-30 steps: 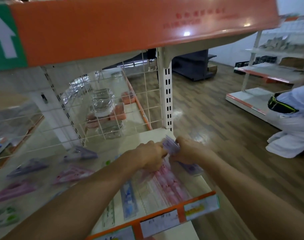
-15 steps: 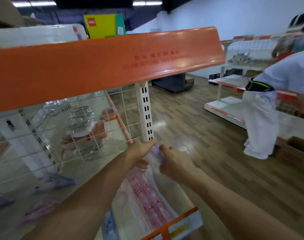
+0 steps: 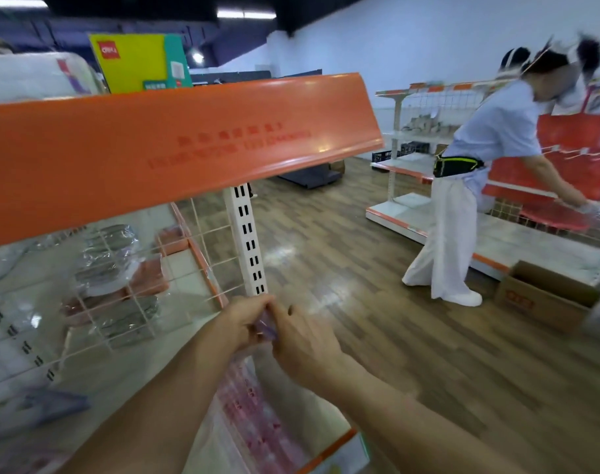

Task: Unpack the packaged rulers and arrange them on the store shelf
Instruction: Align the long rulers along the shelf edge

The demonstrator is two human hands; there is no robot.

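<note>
An open cardboard box (image 3: 548, 297) sits on the floor (image 3: 343, 285) — person (image 3: 490, 138) nearby.

**Q:** What sort of place am I standing in?
**A:** A shop, mid-stocking. I am facing a gondola shelf (image 3: 97, 381) with an orange edge strip (image 3: 175, 148), a slotted white upright (image 3: 247, 241) and a wire grid back (image 3: 203, 254).
**Q:** Further evidence?
**A:** Plastic-wrapped goods (image 3: 110, 268) are lying behind the grid. Across the wood-plank floor (image 3: 343, 302), a person in white (image 3: 445, 241) is working at matching shelving (image 3: 517, 241); an open cardboard box (image 3: 544, 295) is sitting beside it.
</note>
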